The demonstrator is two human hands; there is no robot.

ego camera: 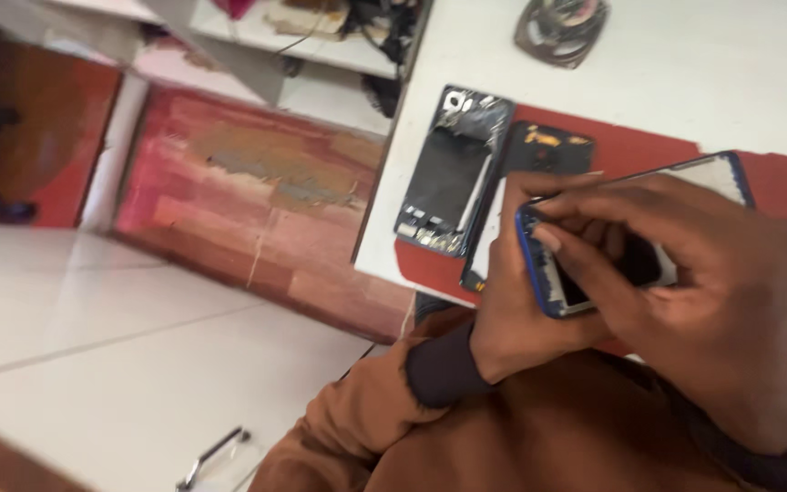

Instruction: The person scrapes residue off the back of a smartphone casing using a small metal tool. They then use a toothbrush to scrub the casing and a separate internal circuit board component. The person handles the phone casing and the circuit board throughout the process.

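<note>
Blue phone gripped between left hand and right hand, just beside the black frame.

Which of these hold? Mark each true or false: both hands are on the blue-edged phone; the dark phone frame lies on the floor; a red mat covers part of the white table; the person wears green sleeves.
1. Both hands are on the blue-edged phone. True: left hand and right hand both have a grip on it.
2. The dark phone frame lies on the floor. False: it lies on the white table.
3. A red mat covers part of the table. True.
4. The sleeves are green. False: the sleeves are brown.
</note>
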